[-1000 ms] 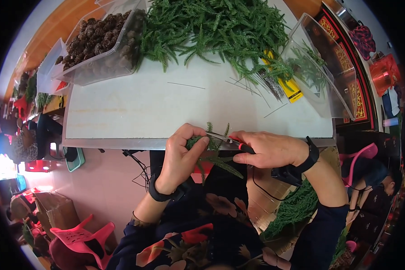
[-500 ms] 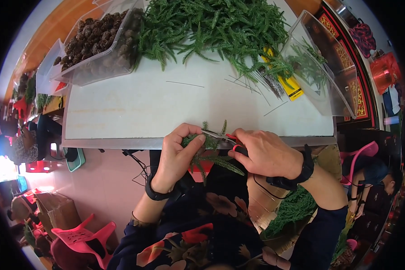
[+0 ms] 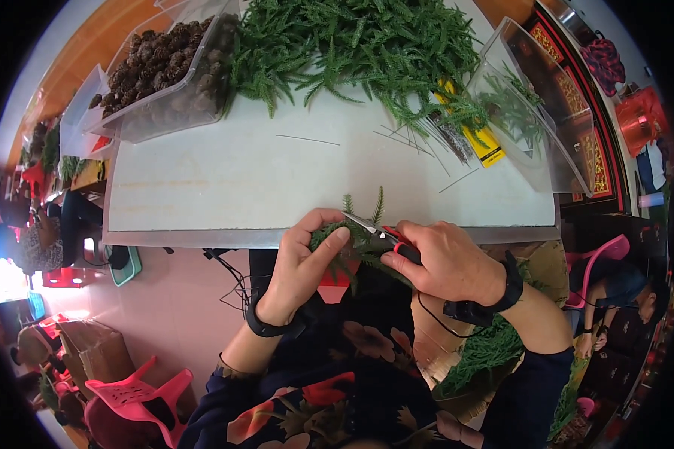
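Observation:
Just over the table's near edge, my left hand (image 3: 301, 262) pinches a green artificial pine sprig (image 3: 360, 242) between thumb and fingers. Red-handled pliers (image 3: 368, 225) with slim metal jaws are gripped in my right hand (image 3: 457, 260). Their tip lies against the sprig, close to my left fingertips. Whether the jaws are clamped on anything is too small to tell. Two sprig tips stick up past the jaws, and lower strands hang beneath my hands.
A white table (image 3: 225, 176) bears a heap of pine sprigs (image 3: 352, 45), a clear bin of pine cones (image 3: 161, 63) and thin wires (image 3: 307, 139). Beside a yellow packet (image 3: 489, 148) stands another clear bin (image 3: 535, 112). Below right, a cardboard box (image 3: 436, 329) holds more greenery.
Both hands have shifted slightly to the right, with the sprig and pliers. The sprig's upright tips reach a little higher, and the pliers have turned somewhat.

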`<state>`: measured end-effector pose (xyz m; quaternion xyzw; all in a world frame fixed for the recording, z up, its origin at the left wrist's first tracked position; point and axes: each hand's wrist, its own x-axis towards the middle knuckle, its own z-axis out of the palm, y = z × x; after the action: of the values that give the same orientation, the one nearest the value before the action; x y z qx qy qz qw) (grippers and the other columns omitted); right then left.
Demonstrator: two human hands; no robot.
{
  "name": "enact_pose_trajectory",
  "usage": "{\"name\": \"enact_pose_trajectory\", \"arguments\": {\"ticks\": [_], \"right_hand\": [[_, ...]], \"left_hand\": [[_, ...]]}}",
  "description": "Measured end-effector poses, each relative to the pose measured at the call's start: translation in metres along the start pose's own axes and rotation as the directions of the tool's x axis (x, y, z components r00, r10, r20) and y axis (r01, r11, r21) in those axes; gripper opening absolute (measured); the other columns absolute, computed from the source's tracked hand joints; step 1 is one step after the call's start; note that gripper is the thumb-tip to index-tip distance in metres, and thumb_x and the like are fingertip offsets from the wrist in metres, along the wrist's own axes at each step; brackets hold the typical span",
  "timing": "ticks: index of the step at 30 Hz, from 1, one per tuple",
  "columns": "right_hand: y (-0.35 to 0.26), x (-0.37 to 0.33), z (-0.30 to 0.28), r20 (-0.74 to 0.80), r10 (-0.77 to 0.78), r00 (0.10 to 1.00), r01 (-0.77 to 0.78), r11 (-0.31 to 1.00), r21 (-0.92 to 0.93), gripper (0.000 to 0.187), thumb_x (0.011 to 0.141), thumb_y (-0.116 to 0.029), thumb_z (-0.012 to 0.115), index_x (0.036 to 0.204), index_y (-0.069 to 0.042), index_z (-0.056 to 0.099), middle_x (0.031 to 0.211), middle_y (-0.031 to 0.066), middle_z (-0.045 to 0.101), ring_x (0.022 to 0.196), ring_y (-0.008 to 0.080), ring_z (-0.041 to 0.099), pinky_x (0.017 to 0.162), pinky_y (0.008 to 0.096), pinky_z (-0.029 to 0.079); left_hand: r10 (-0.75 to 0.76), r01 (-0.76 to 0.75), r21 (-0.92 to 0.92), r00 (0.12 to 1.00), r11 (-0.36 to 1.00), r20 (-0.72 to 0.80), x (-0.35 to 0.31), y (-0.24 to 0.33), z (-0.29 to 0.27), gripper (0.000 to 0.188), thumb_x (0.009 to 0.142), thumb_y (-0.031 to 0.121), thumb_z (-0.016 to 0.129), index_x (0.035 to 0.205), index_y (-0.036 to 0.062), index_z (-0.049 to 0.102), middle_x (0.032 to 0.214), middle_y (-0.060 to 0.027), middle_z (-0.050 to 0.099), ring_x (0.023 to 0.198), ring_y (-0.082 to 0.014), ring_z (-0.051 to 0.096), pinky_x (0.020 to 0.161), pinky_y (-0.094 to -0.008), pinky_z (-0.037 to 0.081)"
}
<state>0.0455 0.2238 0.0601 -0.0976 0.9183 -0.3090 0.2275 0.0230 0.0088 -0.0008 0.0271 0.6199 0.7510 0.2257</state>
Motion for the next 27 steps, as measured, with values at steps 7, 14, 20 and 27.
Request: {"name": "enact_pose_trajectory", "arguments": {"ticks": [7,14,20,27], "right_hand": [[0.021,0.007,-0.002,-0.020,-0.212,0.977,0.213,0.977,0.009,0.035,0.084,-0.024,0.069,0.105,0.000,0.054,0.085,0.0191,0.064,0.079,0.0413,0.063,0.070,0.0451,0.050],[0.025,0.009,0.003,-0.121,-0.289,0.950,0.264,0.946,-0.189,0.036,0.078,-0.018,0.072,0.103,-0.001,0.052,0.086,0.0175,0.063,0.080,0.0395,0.063,0.069,0.0450,0.051],[0.016,0.008,0.002,-0.077,-0.182,0.980,0.165,0.969,-0.185,0.035,0.079,-0.018,0.072,0.104,-0.001,0.053,0.087,0.0187,0.062,0.086,0.0364,0.063,0.072,0.0437,0.051],[0.029,0.010,0.001,-0.055,-0.231,0.971,0.236,0.961,0.145,0.040,0.085,-0.021,0.070,0.116,-0.001,0.054,0.096,0.0158,0.062,0.083,0.0314,0.063,0.076,0.0390,0.051]], "left_hand": [[-0.116,0.166,-0.284,0.976,0.944,0.184,0.004,-0.005,-0.010,0.018,0.099,0.012,0.051,0.107,-0.0026,0.059,0.090,-0.0050,0.066,0.078,-0.0101,0.063,0.071,-0.0224,0.050],[-0.173,0.290,-0.413,0.939,0.863,0.297,0.003,-0.001,-0.014,0.018,0.100,0.012,0.049,0.105,-0.0013,0.060,0.089,-0.0027,0.064,0.075,-0.0076,0.060,0.070,-0.0213,0.049],[-0.164,0.265,-0.427,0.952,0.865,0.258,0.005,0.003,-0.010,0.016,0.100,0.012,0.050,0.103,-0.0006,0.060,0.091,-0.0023,0.064,0.077,-0.0065,0.060,0.071,-0.0205,0.049],[-0.106,0.118,-0.064,0.980,0.991,0.171,0.003,0.012,-0.009,0.017,0.099,0.012,0.052,0.104,-0.0027,0.059,0.086,-0.0023,0.063,0.074,-0.0071,0.058,0.066,-0.0209,0.048]]}}
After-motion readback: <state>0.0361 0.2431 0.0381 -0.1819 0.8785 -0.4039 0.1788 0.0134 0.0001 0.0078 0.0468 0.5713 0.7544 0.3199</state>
